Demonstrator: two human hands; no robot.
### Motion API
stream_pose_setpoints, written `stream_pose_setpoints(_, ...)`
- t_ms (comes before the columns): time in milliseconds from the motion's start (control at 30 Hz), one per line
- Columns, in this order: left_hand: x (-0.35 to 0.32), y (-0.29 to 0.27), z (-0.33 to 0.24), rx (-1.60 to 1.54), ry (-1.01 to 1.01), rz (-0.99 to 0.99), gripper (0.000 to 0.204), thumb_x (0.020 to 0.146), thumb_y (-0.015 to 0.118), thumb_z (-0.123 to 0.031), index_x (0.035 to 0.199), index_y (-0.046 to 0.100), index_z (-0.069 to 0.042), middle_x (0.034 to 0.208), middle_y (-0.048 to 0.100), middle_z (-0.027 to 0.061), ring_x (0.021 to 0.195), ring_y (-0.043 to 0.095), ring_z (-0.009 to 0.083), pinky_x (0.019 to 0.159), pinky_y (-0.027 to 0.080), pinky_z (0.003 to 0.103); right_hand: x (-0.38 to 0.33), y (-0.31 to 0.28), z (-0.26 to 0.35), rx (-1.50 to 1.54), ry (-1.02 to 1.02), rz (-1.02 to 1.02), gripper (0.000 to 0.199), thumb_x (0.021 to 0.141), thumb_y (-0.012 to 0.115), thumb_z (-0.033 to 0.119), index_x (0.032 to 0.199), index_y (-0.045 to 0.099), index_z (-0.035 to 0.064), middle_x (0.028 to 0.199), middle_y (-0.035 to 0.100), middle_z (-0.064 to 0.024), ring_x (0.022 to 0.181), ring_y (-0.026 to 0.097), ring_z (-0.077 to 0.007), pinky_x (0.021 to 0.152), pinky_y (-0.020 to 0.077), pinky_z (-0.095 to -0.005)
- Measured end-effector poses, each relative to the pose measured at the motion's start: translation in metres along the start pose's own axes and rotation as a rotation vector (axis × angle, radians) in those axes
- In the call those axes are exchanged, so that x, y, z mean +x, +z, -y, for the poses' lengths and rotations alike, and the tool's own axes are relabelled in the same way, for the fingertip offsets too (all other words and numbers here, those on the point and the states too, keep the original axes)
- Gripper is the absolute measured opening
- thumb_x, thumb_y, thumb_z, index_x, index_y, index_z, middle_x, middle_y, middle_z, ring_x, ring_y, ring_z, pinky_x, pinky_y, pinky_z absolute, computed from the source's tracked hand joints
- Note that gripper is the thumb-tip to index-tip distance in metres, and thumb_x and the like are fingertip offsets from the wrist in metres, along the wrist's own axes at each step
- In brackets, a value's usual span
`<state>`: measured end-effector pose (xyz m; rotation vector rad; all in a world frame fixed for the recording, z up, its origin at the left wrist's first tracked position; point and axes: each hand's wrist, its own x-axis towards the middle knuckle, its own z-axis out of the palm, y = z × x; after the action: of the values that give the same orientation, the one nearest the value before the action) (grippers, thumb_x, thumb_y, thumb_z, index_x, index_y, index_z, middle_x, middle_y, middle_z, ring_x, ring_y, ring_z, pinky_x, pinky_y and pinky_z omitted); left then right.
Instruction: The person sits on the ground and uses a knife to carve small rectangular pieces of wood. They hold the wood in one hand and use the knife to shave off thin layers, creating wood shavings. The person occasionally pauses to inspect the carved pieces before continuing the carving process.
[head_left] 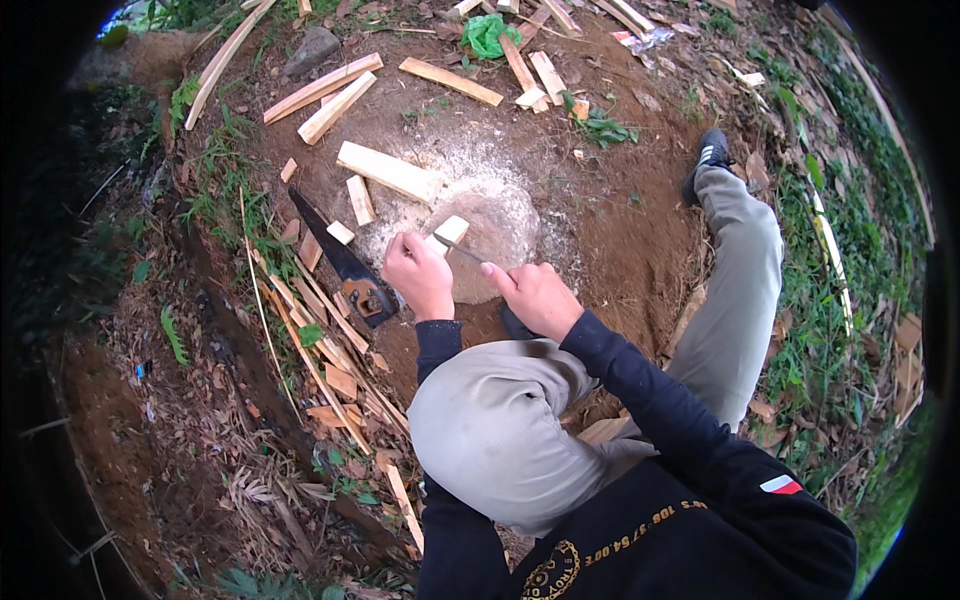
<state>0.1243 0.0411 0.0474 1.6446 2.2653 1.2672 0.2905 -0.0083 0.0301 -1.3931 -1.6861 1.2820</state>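
My left hand (418, 275) is closed around a small pale wood block (449, 232) that stands on a sawdust-covered stump (495, 215). My right hand (538, 295) grips the handle of a thin dark blade (458, 248), whose tip lies against the block near my left hand. I am crouched, with my bent left knee (490, 420) just below both hands.
A handsaw (345, 265) with an orange-brown handle lies on the dirt left of my hands. Cut wood pieces (388, 172) and long planks (322, 88) lie scattered behind the stump. Thin wood strips (330, 350) pile at left. My right leg and black shoe (708, 160) stretch right.
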Motion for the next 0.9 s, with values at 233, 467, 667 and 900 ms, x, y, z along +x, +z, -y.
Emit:
stream_pose_setpoints(233,-0.008,0.007,-0.002,-0.024,0.077,-0.036,0.025,0.085,0.049,-0.009,0.064,0.050,0.005,0.066,0.054,0.0199,0.059,0.051,0.0400,0.056,0.039,0.047,0.016,0.009,-0.001,-0.031,0.012,0.000,0.059,0.099,0.049,0.041,0.068,0.063,-0.0066,0.064,0.058,-0.0285,0.067,0.061,-0.0460,0.065,0.0515,-0.0507)
stream_pose_setpoints(467,-0.021,0.008,-0.014,-0.030,0.120,-0.006,0.026,0.085,0.049,-0.010,0.062,0.050,0.002,0.065,0.051,0.0150,0.058,0.053,0.0348,0.054,0.040,0.044,0.024,0.016,-0.018,-0.087,0.142,-0.065,0.051,0.101,0.048,0.035,0.074,0.064,-0.0058,0.063,0.057,-0.0261,0.066,0.060,-0.0453,0.059,0.0476,-0.0508)
stream_pose_setpoints(667,0.004,0.001,0.008,-0.067,-0.208,0.030,0.032,0.088,0.046,-0.015,0.066,0.057,0.005,0.067,0.058,0.0196,0.060,0.057,0.0338,0.058,0.043,0.043,0.011,-0.008,0.001,0.070,0.268,-0.019,0.058,0.100,0.049,0.041,0.070,0.062,-0.0064,0.063,0.055,-0.0298,0.068,0.059,-0.0474,0.062,0.0483,-0.0496)
stream_pose_setpoints(900,0.016,0.002,-0.006,-0.029,-0.219,0.056,0.031,0.086,0.048,-0.016,0.069,0.059,0.007,0.068,0.061,0.0222,0.060,0.059,0.0345,0.059,0.044,0.042,-0.001,-0.004,0.007,0.083,0.165,0.041,0.060,0.100,0.050,0.042,0.069,0.060,-0.0077,0.065,0.054,-0.0302,0.068,0.058,-0.0475,0.061,0.0476,-0.0485)
